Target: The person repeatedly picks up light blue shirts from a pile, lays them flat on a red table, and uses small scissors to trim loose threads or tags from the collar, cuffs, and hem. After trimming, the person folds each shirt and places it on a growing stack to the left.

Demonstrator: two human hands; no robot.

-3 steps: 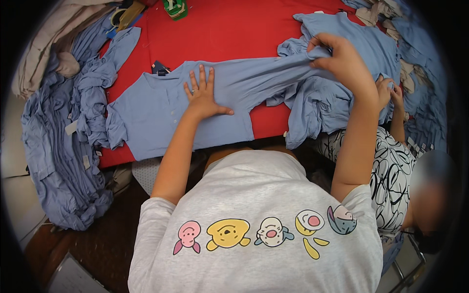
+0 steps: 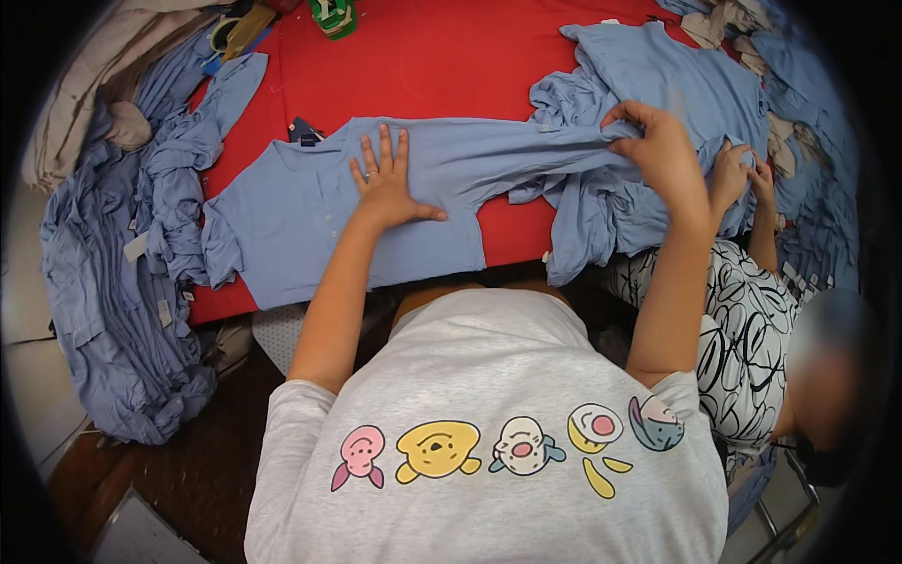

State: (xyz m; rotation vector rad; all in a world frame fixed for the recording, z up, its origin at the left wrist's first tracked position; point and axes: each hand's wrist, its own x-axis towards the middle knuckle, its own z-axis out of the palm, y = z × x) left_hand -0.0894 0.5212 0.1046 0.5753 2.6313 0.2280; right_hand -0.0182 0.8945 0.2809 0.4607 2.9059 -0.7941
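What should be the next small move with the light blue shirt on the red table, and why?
Probably draw the right hand further right, pulling the bunched end taut: the left hand already pins the blue shirt flat on the red table.

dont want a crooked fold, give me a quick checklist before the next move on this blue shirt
1. Left hand pressed flat on the light blue cotton shirt: ok.
2. Right hand gripping the shirt's stretched end: ok.
3. Shirt body lying smooth on the red table top: ok near the left hand, not ok at the bunched right end.
4. Heap of blue garments apart from the shirt: not ok, it touches.
5. Another person's hands out of the way: cannot tell, they are close by.
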